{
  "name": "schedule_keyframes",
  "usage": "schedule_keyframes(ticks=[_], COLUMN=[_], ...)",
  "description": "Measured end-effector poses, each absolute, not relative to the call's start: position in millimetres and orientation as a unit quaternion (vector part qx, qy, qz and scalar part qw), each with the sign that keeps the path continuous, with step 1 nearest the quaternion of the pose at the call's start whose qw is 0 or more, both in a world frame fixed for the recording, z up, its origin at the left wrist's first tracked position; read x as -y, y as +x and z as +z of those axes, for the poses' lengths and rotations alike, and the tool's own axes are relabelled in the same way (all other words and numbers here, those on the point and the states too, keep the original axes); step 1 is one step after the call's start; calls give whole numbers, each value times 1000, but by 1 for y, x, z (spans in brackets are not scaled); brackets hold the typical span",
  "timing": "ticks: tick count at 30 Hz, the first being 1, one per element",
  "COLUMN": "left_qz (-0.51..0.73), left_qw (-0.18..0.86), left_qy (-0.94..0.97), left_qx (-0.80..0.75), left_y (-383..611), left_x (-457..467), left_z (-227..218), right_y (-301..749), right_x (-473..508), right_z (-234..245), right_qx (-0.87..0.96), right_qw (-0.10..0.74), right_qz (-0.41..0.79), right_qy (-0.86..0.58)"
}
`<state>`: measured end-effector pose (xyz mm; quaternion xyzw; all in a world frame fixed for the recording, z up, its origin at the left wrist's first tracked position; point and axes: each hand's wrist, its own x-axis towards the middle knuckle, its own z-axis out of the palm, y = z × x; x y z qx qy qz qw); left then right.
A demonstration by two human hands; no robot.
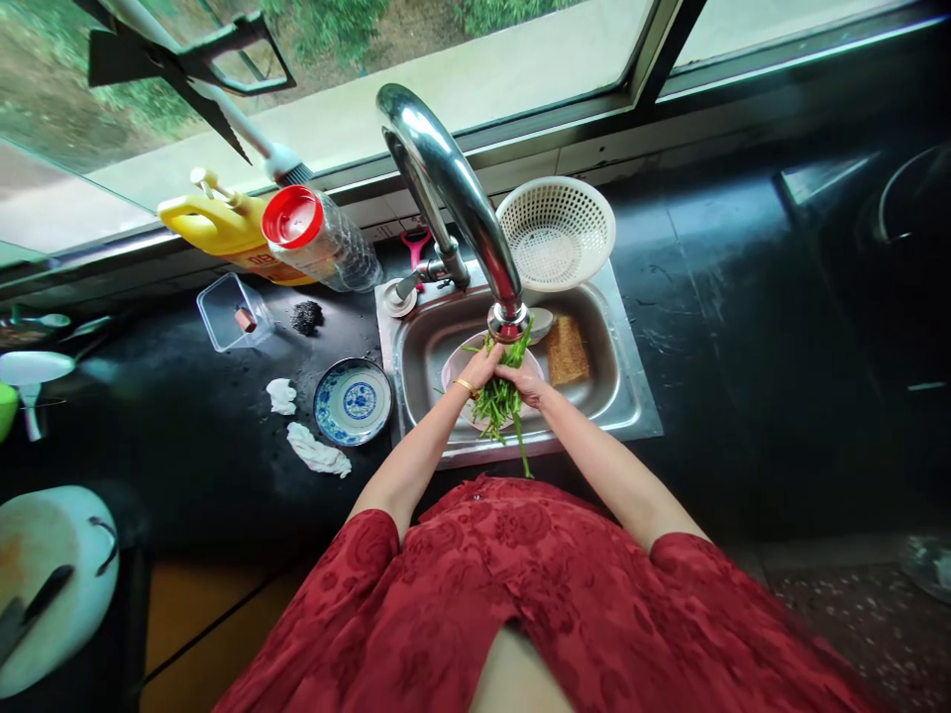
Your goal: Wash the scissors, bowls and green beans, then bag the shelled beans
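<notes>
Both hands hold one bunch of green leafy stalks (500,401) right under the spout of the chrome tap (461,198), over the steel sink (631,396). My left hand (479,368), with a gold bracelet at the wrist, grips the bunch from the left. My right hand (524,379) grips it from the right. Beneath the greens a pink bowl (452,371) sits in the sink. A brown scouring sponge (567,350) lies in the basin to the right of the hands.
A white plastic colander (557,233) rests on the sink's back rim. On the black counter to the left are a blue-and-white dish (352,401), crumpled white cloths (318,451), a clear box (227,312), a red-capped bottle (319,238) and a yellow jug (219,226). A cutting board with a knife (52,584) lies far left.
</notes>
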<state>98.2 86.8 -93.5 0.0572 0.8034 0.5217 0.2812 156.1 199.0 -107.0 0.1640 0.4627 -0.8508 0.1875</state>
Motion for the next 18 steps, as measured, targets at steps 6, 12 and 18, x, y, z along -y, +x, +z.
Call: schedule_keyframes(ticks=[6,12,18], left_qz=[639,660,701], left_qw=[223,162,174], left_qy=[39,-34,-81], left_qx=[-735,-733,-687], left_y=[95,96,94], left_x=[-93,-99,-103], left_z=[-102,-102,-90], right_y=[144,138,141], right_x=[-205,-195,-202], right_z=[-104,-100,-100], right_qx=[-658,-787,-787], right_qw=[191,196,214], right_qz=[-720,-581,-576], right_qy=[109,69,59])
